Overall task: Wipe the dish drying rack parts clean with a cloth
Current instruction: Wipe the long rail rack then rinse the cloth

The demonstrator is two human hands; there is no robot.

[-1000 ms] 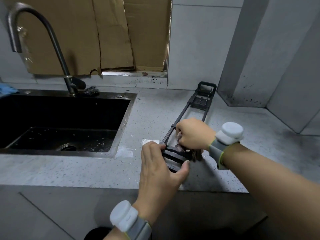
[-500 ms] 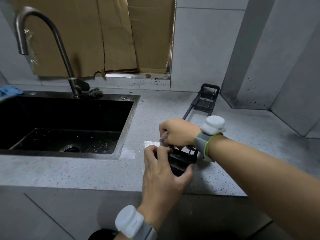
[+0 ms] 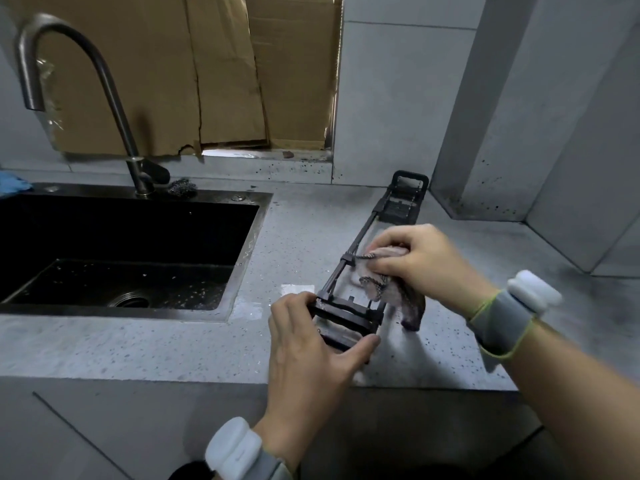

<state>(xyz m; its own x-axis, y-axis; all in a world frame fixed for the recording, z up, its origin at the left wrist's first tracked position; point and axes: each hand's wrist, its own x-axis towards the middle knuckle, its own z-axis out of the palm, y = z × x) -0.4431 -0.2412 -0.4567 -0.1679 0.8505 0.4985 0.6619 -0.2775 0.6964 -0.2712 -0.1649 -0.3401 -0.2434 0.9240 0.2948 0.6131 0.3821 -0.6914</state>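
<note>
A long black drying rack part (image 3: 360,237) lies on the grey counter, running from the front edge to the back corner. My left hand (image 3: 311,344) grips its near end bracket between fingers and thumb. My right hand (image 3: 419,259) holds a crumpled pinkish-grey cloth (image 3: 384,271) and presses it against the rack's thin rails, about a third of the way along. Part of the cloth hangs down over the right rail onto the counter. The rack's far end (image 3: 403,199) sits by the wall corner.
A black sink (image 3: 131,247) fills the left, with a curved faucet (image 3: 86,81) and a steel scourer (image 3: 181,187) behind it. Cardboard (image 3: 194,74) covers the window. A blue cloth (image 3: 12,183) lies far left. Grey walls close off the right corner.
My right hand with the cloth has slid away from the near bracket, farther along the rails toward the back. My left hand keeps its grip on the near end.
</note>
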